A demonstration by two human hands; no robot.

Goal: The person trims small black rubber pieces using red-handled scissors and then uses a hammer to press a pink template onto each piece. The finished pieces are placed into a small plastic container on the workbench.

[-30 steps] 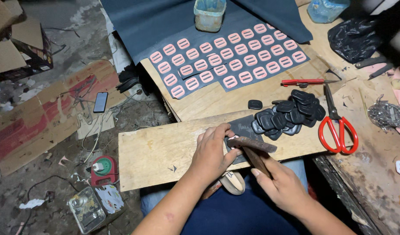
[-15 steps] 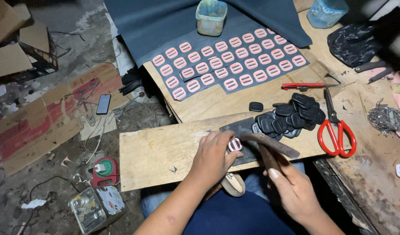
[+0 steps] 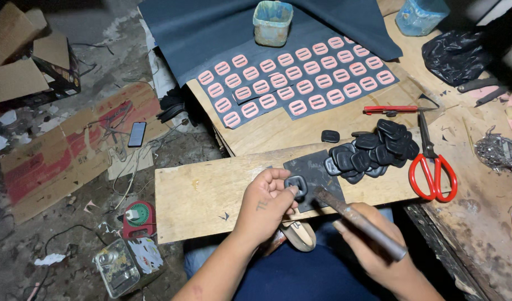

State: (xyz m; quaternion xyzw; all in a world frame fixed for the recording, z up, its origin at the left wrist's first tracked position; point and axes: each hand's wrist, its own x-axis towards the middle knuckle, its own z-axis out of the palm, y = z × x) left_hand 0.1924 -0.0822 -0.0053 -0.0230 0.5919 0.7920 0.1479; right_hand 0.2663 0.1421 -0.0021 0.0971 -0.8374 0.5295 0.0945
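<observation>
Hammer [image 3: 359,222] lifted, head perhaps hidden.

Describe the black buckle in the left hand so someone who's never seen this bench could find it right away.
Start at the pale wooden board lying across the person's lap. On its right part lies a dark square pad, and at that pad's left edge the left hand pinches one black buckle. Unlike the pile of black buckles further right, it sits alone between fingertips, with a rusty metal tool pointing at it.
</observation>
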